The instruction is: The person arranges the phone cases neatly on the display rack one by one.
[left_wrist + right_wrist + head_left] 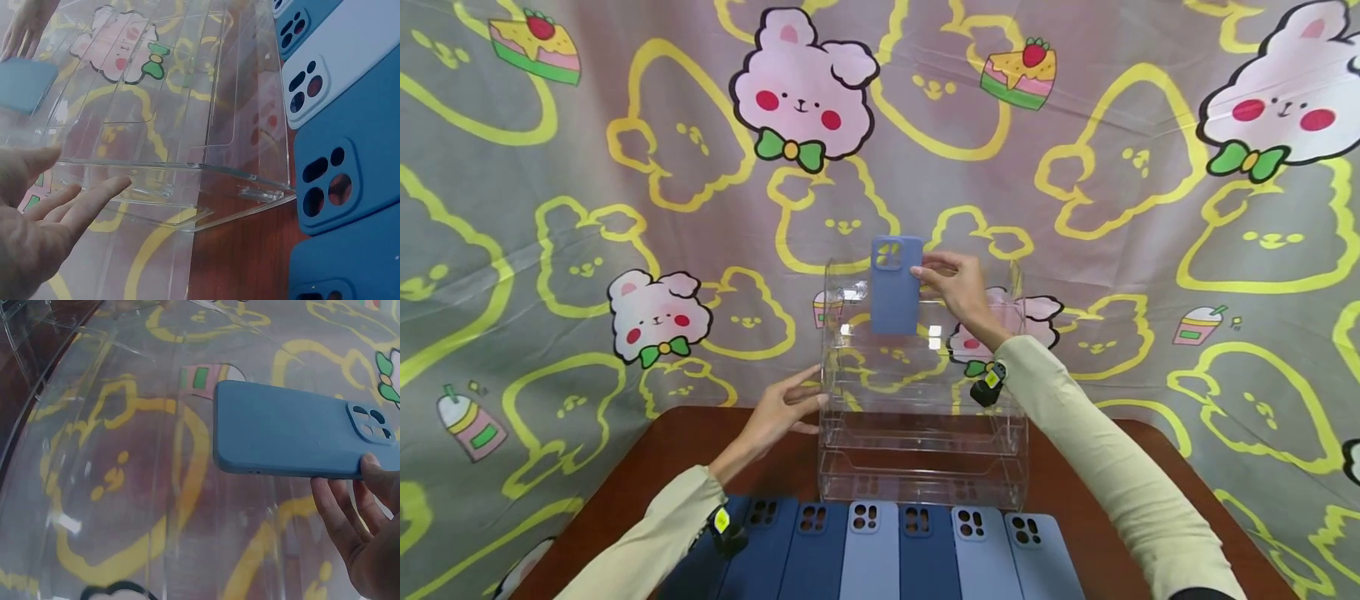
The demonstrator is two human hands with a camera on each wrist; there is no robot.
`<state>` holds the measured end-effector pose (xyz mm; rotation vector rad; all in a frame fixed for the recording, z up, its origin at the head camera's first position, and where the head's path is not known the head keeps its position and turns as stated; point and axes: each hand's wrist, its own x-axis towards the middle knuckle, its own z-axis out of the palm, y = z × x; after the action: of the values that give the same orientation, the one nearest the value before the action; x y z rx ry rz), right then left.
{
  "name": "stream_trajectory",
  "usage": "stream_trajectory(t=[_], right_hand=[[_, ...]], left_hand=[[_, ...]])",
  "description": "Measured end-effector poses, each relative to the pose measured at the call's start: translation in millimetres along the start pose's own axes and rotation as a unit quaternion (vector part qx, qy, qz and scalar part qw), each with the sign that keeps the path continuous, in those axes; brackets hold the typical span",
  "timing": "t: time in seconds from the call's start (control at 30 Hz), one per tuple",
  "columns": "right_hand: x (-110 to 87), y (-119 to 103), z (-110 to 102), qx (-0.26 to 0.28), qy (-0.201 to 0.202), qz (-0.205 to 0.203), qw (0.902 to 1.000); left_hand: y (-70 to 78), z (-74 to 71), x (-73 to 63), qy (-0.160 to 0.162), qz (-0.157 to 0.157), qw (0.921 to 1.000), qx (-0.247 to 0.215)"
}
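Note:
My right hand pinches a blue phone case by its side edge, thumb on the back and fingers behind. The case is upright, camera cutout at the top, and overlaps the upper tier of a clear tiered acrylic stand. In the right wrist view the phone case shows its plain back and camera opening. My left hand is at the left side of the stand, fingers extended. From the left wrist, the hand shows straight, spread fingers beside the clear panel.
A row of phone cases in dark and light blue, including a light one and a dark one, lies along the front of the brown table. Behind the stand hangs a patterned cloth with cartoon bunnies.

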<state>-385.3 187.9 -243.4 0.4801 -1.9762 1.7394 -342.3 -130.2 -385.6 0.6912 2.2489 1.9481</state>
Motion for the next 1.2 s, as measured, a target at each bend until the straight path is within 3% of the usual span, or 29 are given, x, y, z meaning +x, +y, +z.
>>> stream_trajectory(t=[0.17,0.4,0.73,1.03,1.2], right_hand=[[1.4,0.9,16.7,-0.003,0.007,0.0,1.0],[-1.7,6.6,35.4,-0.016,0.03,-0.019,0.9992],[-5.4,17.2,68.2,0.012,0.032,-0.014,0.9993],[-8.5,15.2,68.8,-0.068,0.012,-0.008,0.9976],[-15.4,18.2,62.7,-0.08,-0.015,0.013,0.9966]], left_hand=[[-1.0,0.6,1.6,0.007,0.006,1.0,0.002],[-0.4,1.4,4.4,-0.007,0.01,0.9999,-0.004],[-0.6,0.1,2.5,-0.01,-0.007,0.9999,-0.007],[1.7,0.3,3.2,-0.022,0.011,0.9996,-0.012],[1.0,-0.1,3.4,-0.021,0.008,0.9997,-0.01]])
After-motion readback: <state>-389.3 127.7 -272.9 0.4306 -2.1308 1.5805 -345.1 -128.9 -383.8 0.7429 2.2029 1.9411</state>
